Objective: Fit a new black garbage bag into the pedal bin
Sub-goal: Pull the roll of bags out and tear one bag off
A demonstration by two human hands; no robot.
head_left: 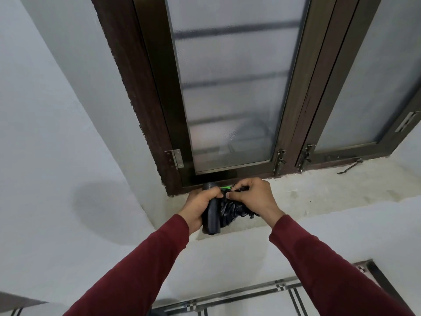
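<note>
Head view, looking down the two red sleeves (141, 265): nearest is a strip of tiled floor (239, 302) low in the frame, then the white wall under the window, and both arms reach up and away over it to the sill.

The hands meet at the sill's (319, 197) front edge. The left hand (200, 206) is wrapped round a dark roll (213, 215) of bags, fingers curled over the top of it and holding firm. The roll's long axis runs away from the person, near end hanging over the sill's edge and far end poking out past the knuckles toward the window frame (159, 110). The right hand (252, 197) sits just to the right, touching the left at the fingertips, and pinches between thumb and finger something small at the top of the crumpled black bag (230, 212), where a bit of green (225, 187) shows. What the green is I cannot tell.

So the bag lies between the two hands, bunched against the roll's right side and spilling under the right palm. My guess is the step in hand is freeing one bag from the roll, so the pull would go rightward, across the roll's axis, with the left hand as anchor.

The pedal bin is not in sight. Beyond the hands stand the frosted panes (232, 87).
</note>
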